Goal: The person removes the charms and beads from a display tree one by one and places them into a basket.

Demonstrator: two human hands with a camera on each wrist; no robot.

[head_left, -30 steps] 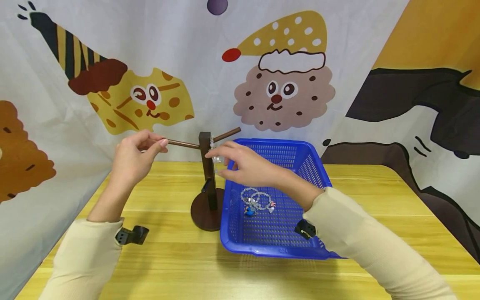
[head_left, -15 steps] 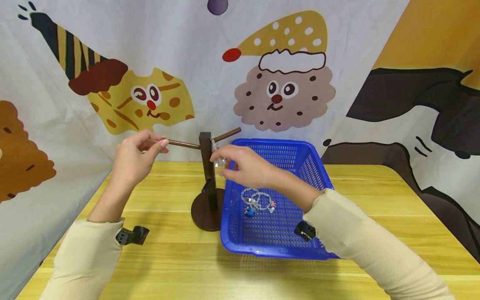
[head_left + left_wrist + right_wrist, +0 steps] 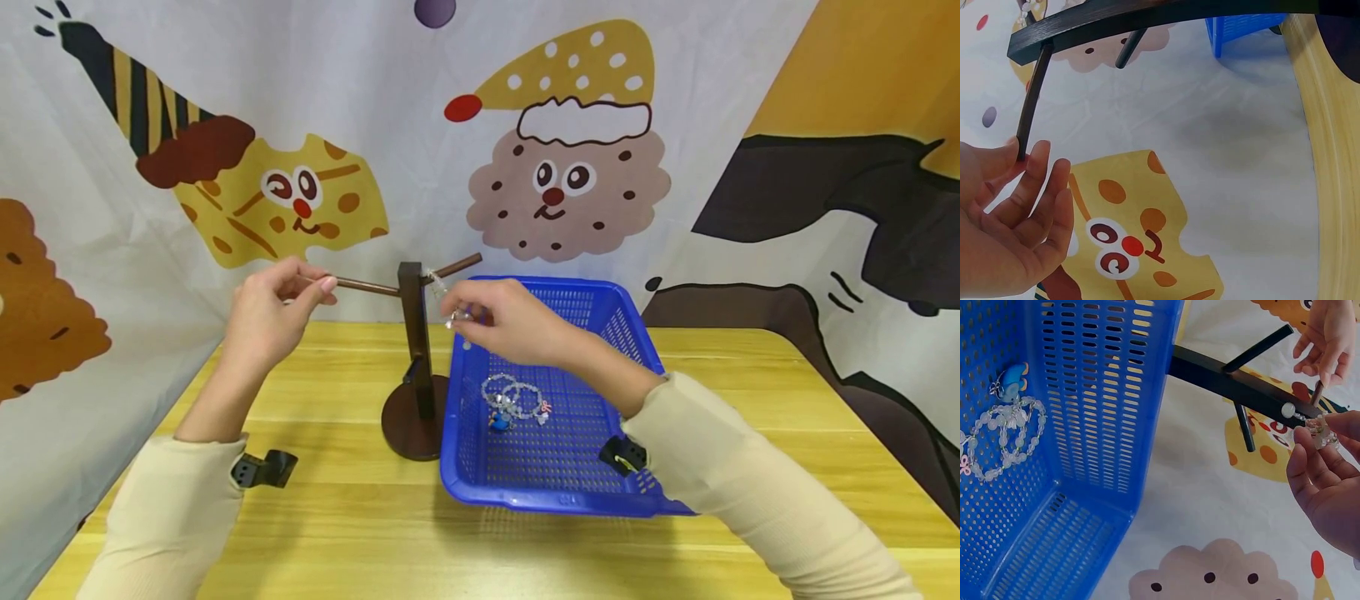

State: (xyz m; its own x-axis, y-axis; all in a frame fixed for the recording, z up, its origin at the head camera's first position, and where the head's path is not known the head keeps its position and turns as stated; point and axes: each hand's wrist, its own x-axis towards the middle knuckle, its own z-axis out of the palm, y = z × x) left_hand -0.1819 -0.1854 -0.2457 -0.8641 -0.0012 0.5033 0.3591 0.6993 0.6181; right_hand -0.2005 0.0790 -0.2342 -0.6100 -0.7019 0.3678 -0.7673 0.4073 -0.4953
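Note:
A dark wooden stand [image 3: 415, 333] with a round base and several pegs stands on the table. My left hand [image 3: 272, 312] pinches the outer end of its upper left peg [image 3: 367, 288] between thumb and fingertips. The right hand [image 3: 513, 321] pinches a clear beaded bracelet [image 3: 1321, 431], whose strand loops up to the upper right peg [image 3: 457, 266] close to the post. A round pale bead [image 3: 1288, 410] dangles from the bracelet in the right wrist view. Part of the bracelet is hidden behind the right fingers.
Right of the stand, a blue perforated basket [image 3: 555, 503] sits below the right hand. Clear beaded bracelets [image 3: 521, 398] with a blue charm [image 3: 500, 422] and a pink bow lie in it. A patterned cloth [image 3: 420, 183] hangs behind the wooden table [image 3: 337, 517].
My right hand has moved right, away from the post, drawing the lower part of the bracelet with it. The left hand keeps its place on the peg.

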